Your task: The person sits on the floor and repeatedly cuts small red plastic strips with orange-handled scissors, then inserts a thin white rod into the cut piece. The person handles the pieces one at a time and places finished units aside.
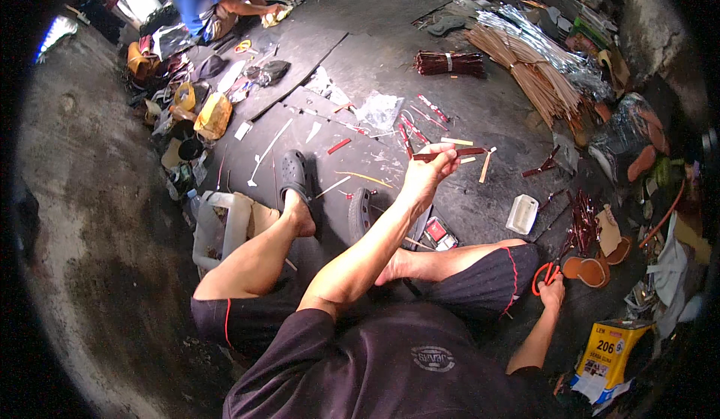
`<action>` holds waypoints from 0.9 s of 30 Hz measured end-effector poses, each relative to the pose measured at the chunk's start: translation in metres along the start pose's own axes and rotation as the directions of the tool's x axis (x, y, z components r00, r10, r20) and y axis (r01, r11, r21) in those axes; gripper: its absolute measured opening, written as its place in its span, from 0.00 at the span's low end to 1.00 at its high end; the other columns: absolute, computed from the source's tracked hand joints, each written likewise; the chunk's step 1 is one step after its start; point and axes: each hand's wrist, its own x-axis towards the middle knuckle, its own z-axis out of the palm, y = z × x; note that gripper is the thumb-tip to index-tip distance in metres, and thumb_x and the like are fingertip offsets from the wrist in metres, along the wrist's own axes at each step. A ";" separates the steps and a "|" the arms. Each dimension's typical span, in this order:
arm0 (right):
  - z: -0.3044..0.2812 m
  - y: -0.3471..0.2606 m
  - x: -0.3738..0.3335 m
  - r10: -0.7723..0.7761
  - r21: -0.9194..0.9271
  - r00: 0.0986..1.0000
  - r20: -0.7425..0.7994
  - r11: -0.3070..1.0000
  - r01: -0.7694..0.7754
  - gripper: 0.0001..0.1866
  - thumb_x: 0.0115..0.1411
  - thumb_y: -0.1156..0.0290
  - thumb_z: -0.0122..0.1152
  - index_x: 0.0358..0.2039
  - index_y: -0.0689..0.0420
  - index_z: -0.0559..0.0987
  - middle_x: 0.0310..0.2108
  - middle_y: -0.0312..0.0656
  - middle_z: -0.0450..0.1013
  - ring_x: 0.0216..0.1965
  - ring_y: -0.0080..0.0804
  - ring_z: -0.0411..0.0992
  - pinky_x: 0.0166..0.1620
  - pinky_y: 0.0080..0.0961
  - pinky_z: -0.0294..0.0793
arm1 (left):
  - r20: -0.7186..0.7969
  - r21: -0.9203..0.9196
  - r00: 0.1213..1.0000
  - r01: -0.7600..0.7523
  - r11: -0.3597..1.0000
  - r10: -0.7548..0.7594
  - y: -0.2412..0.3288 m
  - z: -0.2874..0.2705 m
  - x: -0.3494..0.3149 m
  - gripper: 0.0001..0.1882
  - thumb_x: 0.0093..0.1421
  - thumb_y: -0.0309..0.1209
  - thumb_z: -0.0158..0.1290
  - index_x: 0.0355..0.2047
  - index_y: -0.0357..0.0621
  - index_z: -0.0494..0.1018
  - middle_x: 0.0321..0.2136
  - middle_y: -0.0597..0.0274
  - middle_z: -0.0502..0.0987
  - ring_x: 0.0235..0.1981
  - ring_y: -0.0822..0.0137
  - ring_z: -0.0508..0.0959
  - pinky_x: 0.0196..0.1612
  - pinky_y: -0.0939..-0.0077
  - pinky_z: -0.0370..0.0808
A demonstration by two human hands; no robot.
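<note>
My left hand (435, 167) is raised in front of me, pinching a dark brown strip (469, 151) that sticks out to the right. In my right hand (553, 291), low beside my right knee, is a pair of scissors (546, 275) with orange handles, its blades pointing away from me. Just past the scissors lies a bundle of dark red strips (585, 220). Brown sandal soles (586, 272) rest to the right of the scissors. Several short red and pale strips lie on the floor around my left hand, among them a tan strip (484, 167).
A white plastic tub (522, 214) stands left of the red bundle. A tied dark bundle (450, 64) and long brown strips (529, 78) lie farther off. The yellow can (611, 355) is at lower right, the cut-open jug (217, 228) at left. Another person (206, 3) sits far left.
</note>
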 end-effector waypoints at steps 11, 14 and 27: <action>-0.056 -0.166 -0.058 -0.109 0.927 0.990 -0.086 0.354 0.120 0.18 0.61 0.65 0.61 0.50 0.52 0.70 0.30 0.30 0.69 0.19 0.12 0.63 0.18 0.10 0.62 | -0.029 0.114 0.970 -0.238 0.965 0.243 0.042 0.017 -0.013 0.15 0.63 0.26 0.52 0.49 0.31 0.71 0.39 0.55 0.78 0.40 0.67 0.80 0.48 0.77 0.78; -0.053 -0.196 -0.047 -0.443 0.933 0.829 0.342 0.053 -0.356 0.14 0.61 0.73 0.57 0.49 0.54 0.74 0.37 0.39 0.75 0.24 0.16 0.71 0.19 0.12 0.70 | 0.014 0.221 0.965 -0.260 0.940 0.263 0.053 0.061 -0.018 0.14 0.64 0.26 0.53 0.48 0.31 0.71 0.40 0.55 0.77 0.40 0.66 0.80 0.47 0.78 0.78; -0.041 -0.296 -0.118 -0.832 0.426 0.542 -0.123 0.449 0.786 0.34 0.57 0.65 0.64 0.58 0.65 0.60 0.44 0.54 0.72 0.36 0.46 0.74 0.40 0.40 0.73 | -0.028 0.363 0.850 -0.482 0.797 0.526 0.061 0.071 -0.070 0.12 0.64 0.26 0.55 0.46 0.33 0.73 0.39 0.57 0.78 0.39 0.69 0.80 0.46 0.78 0.77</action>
